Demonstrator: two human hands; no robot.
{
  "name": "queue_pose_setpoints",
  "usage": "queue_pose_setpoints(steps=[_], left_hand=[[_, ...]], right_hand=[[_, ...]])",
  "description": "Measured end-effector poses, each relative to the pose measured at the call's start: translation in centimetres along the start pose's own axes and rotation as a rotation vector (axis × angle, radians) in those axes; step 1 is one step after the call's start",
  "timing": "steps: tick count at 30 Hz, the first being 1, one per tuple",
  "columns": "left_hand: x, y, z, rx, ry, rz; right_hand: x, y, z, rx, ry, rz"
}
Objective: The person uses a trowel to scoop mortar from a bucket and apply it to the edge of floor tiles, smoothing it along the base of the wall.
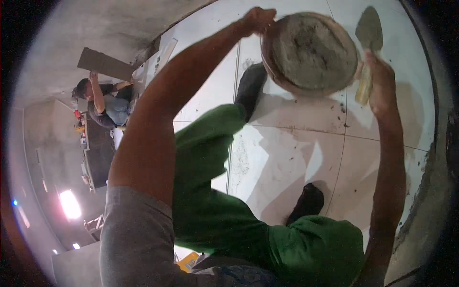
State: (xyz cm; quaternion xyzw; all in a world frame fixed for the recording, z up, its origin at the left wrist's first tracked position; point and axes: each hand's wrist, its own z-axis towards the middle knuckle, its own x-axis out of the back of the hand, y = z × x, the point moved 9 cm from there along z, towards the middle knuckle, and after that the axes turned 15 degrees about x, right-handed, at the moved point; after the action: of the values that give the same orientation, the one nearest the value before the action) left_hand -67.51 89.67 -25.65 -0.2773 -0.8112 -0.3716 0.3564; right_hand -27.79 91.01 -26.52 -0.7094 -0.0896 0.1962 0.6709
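Note:
My left hand (258,21) is closed on the left rim of a round, shallow basin (353,52). Grey, wet-looking mortar (311,52) coats or fills its inside; how deep it lies I cannot tell. The basin is held up above pale floor tiles, its inside facing me. In my right hand (382,81) is a pointing trowel (370,29), its blade pointing away from me and its light wooden handle showing below the fingers. This hand is at the basin's right rim, and the fingers seem to touch it.
Large white tiles (291,158) with dark joints and scattered crumbs cover the floor. A rough wall edge (420,186) runs along the right. My dark-socked feet and green trousers (224,210) are below the basin. Far left, another person (112,103) holds a grey rectangular panel (105,63).

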Motion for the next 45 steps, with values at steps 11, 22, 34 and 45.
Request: queue_pose_setpoints(steps=[11, 22, 34, 45], left_hand=[[6.2, -4.5, 13.3, -0.115, -0.048, -0.670], [7.2, -1.8, 8.9, -0.225, 0.242, -0.401], [6.1, -2.1, 8.7, -0.192, -0.149, -1.017], [6.3, -2.4, 8.5, -0.185, -0.217, -1.121]], right_hand=[[0.8, 0.4, 13.8, 0.087, -0.091, -0.603], [8.9, 2.3, 10.7, -0.036, 0.191, -0.563], [1.9, -16.2, 5.8, -0.183, 0.008, -1.039], [-21.0, -8.9, 17.3, -0.257, -0.931, -1.294]])
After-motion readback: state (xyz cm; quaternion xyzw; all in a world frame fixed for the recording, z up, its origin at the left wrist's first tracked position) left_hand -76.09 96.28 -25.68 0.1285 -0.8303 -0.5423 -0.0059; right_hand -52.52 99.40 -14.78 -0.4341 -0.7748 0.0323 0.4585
